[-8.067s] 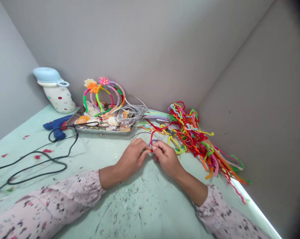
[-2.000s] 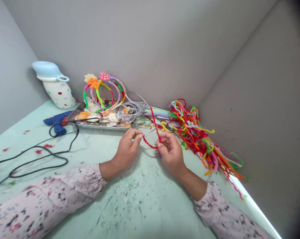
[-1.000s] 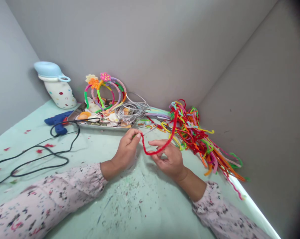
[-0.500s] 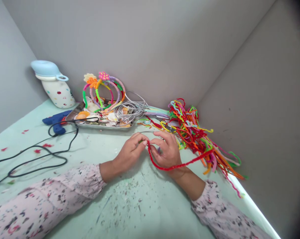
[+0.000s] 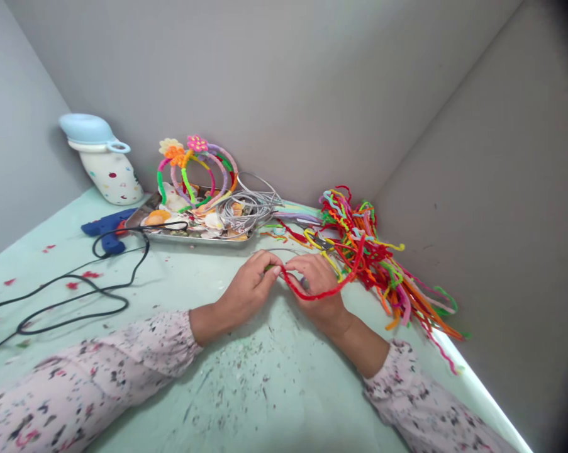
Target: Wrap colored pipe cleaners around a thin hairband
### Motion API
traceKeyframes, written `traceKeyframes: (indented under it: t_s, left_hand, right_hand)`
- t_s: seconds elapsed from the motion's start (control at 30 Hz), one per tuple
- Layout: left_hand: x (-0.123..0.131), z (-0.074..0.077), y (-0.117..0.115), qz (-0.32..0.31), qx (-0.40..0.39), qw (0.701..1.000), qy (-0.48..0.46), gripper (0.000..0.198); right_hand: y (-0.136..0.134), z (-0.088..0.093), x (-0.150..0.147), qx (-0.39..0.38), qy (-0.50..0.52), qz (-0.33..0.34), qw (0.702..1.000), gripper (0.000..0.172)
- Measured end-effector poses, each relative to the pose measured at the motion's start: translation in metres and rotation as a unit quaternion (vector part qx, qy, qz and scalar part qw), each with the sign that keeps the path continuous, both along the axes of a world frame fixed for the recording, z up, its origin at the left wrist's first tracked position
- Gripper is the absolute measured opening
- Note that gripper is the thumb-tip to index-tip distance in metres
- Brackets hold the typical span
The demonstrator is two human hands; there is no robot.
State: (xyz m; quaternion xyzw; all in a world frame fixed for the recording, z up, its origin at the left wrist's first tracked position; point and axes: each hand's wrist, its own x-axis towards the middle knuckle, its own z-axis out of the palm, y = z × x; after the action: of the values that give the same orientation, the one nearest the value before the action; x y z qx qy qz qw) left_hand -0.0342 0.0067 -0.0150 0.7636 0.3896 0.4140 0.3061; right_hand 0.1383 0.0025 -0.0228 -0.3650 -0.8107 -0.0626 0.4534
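Nearest to us, our two speckled pink sleeves point(image 5: 99, 384) lie across the pale green table point(image 5: 246, 402), whose surface is dotted with small scraps. Just past them our left hand point(image 5: 248, 290) and right hand point(image 5: 319, 286) meet fingertip to fingertip above the table. The left hand pinches a thin grey wire band point(image 5: 284, 253) together with one end of a red pipe cleaner point(image 5: 328, 290); the right hand is closed over the same spot, and the red pipe cleaner loops out over its back and rises toward the right. Left of the hands a black cable point(image 5: 76, 296) snakes over the table to a blue glue gun point(image 5: 105, 228). Beyond the hands sits a metal tray point(image 5: 194, 240) holding shells, a tangle of grey wire bands point(image 5: 246, 207) and finished headbands point(image 5: 199, 170) wrapped in bright colours with small flowers on top. To the right of the tray a heap of mixed pipe cleaners point(image 5: 378, 264) spreads along the grey wall point(image 5: 312, 94). Farthest left, a white spotted jug point(image 5: 105, 165) with a light blue lid leans in the corner.
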Motion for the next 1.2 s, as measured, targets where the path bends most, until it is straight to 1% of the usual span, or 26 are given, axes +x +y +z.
traceKeyframes:
  t_s: [0.17, 0.43, 0.67, 0.83, 0.93, 1.03, 1.13, 1.2]
  left_hand:
    - [0.0, 0.0012, 0.0015, 0.008, 0.021, 1.0, 0.011, 0.017]
    - [0.0019, 0.0012, 0.0004, 0.018, 0.058, 0.997, 0.048, 0.019]
    - [0.0017, 0.0023, 0.0003, 0.004, 0.059, 0.996, 0.069, 0.021]
    - [0.0018, 0.0015, 0.0007, 0.0, 0.058, 0.996, 0.075, 0.022]
    - [0.0013, 0.0005, 0.0022, 0.007, 0.047, 0.996, 0.074, 0.02]
    - [0.0006, -0.0004, 0.0035, 0.014, 0.043, 0.997, 0.066, 0.019]
    - [0.0005, -0.0008, 0.0038, 0.013, 0.041, 0.997, 0.063, 0.019]
    - [0.0006, -0.001, 0.0037, 0.01, 0.043, 0.997, 0.062, 0.018]
  right_hand:
    - [-0.0009, 0.0006, -0.0002, -0.021, -0.012, -0.007, 1.0, 0.013]
    - [-0.0018, 0.0006, 0.0009, -0.049, -0.003, -0.022, 0.999, 0.008]
    - [-0.0014, -0.0063, 0.0008, -0.055, 0.0, -0.052, 0.997, 0.013]
    - [-0.0025, -0.0038, -0.0001, -0.129, 0.037, -0.042, 0.99, 0.01]
    - [-0.002, -0.0012, -0.0002, -0.153, 0.049, -0.026, 0.987, 0.008]
    - [-0.0011, -0.0012, 0.0003, -0.14, 0.045, -0.007, 0.989, 0.008]
    - [-0.001, -0.0024, 0.0004, -0.118, 0.036, -0.018, 0.992, 0.007]
    - [-0.0014, -0.0026, 0.0, -0.119, 0.03, -0.022, 0.992, 0.006]
